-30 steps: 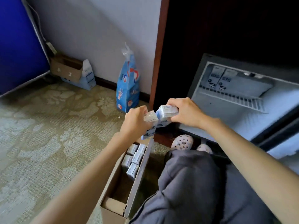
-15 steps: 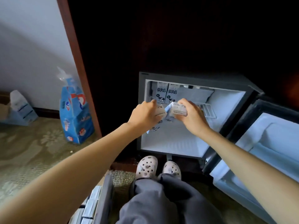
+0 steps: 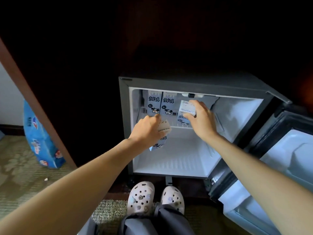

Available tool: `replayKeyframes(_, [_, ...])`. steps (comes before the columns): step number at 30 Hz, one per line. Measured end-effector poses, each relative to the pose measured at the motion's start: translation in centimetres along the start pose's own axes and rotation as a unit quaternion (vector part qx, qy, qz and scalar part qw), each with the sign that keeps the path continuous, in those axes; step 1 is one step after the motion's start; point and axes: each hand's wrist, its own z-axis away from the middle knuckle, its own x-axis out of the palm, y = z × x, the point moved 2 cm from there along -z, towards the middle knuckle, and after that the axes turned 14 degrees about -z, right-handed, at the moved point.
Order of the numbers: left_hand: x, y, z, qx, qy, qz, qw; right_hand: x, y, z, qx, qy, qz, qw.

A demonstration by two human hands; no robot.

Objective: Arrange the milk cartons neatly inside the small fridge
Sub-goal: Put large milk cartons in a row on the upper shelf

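Right hand (image 3: 200,120) grips a carton (image 3: 187,110) upright on the fridge (image 3: 194,82) shelf; left hand (image 3: 146,131) clasps another carton (image 3: 161,135), tilted, top toward shelf.

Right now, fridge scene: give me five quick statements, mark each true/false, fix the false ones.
1. The fridge door is closed. False: the door is swung open to the right.
2. Two milk cartons already stand upright at the left of the upper wire shelf. True.
3. The right hand is empty. False: it holds a carton at the upper shelf, right of the two standing ones.
4. The left hand holds a carton at the fridge opening. True.
5. The fridge's bottom compartment is full of cartons. False: no cartons rest on the fridge floor.
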Motion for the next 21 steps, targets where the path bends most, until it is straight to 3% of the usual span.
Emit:
replayKeyframes(5, [0.6, 0.1, -1.2, -0.015, -0.007, 0.035, 0.999, 0.8, 1.2, -2.1, 0.075, 0.040, -0.134, 0.987])
replayKeyframes(8, [0.9, 0.0, -1.5, -0.028, -0.008, 0.057, 0.998, 1.4, 2.3, -2.8, 0.137, 0.060, -0.269, 0.952])
replayKeyframes(10, [1.1, -0.1, -1.6, -0.031, -0.010, 0.071, 0.997, 2.2, 3.1, -2.8, 0.193, 0.027, -0.318, 0.928])
replayKeyframes(13, [1.4, -0.5, -1.9, -0.035, -0.013, 0.090, 0.995, 3.5, 4.2, -2.7, 0.238, -0.010, -0.339, 0.910])
replayKeyframes(21, [2.3, -0.5, -3.3, -0.022, -0.025, 0.096, 0.995, 5.1, 5.2, -4.4, 0.226, -0.021, -0.387, 0.894])
